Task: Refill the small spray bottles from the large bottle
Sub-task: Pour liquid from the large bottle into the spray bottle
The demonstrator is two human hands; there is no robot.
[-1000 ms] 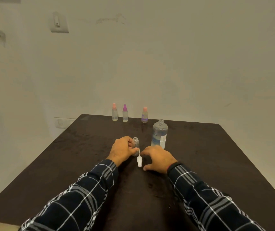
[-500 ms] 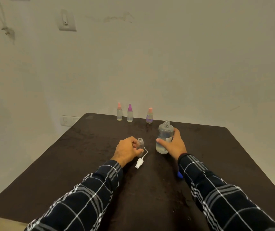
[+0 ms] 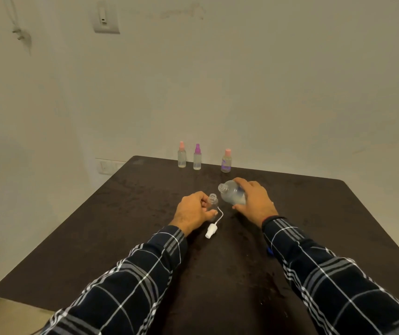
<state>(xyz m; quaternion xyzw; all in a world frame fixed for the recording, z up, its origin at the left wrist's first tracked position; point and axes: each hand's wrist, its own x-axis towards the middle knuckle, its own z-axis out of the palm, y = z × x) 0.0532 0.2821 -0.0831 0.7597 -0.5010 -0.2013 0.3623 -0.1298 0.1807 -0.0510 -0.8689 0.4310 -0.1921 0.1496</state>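
Note:
My left hand (image 3: 193,212) grips a small clear spray bottle (image 3: 212,201) that stands upright and uncapped on the dark table (image 3: 121,226). Its white spray head (image 3: 211,230) with the dip tube lies on the table just in front of it. My right hand (image 3: 254,200) holds the large clear bottle (image 3: 232,195), lifted and tilted to the left, with its open mouth just above and to the right of the small bottle's neck. No liquid stream is visible between them.
Three capped small spray bottles stand in a row at the table's far edge: a pink-capped bottle (image 3: 182,155), a purple-capped bottle (image 3: 197,157) and a second pink-capped bottle (image 3: 226,161). A small blue object (image 3: 269,250) peeks out beside my right sleeve. A wall rises behind the table.
My right hand left the spray head, took hold of the large bottle, lifted it and tilted it toward the small bottle. My left hand stayed on the small bottle.

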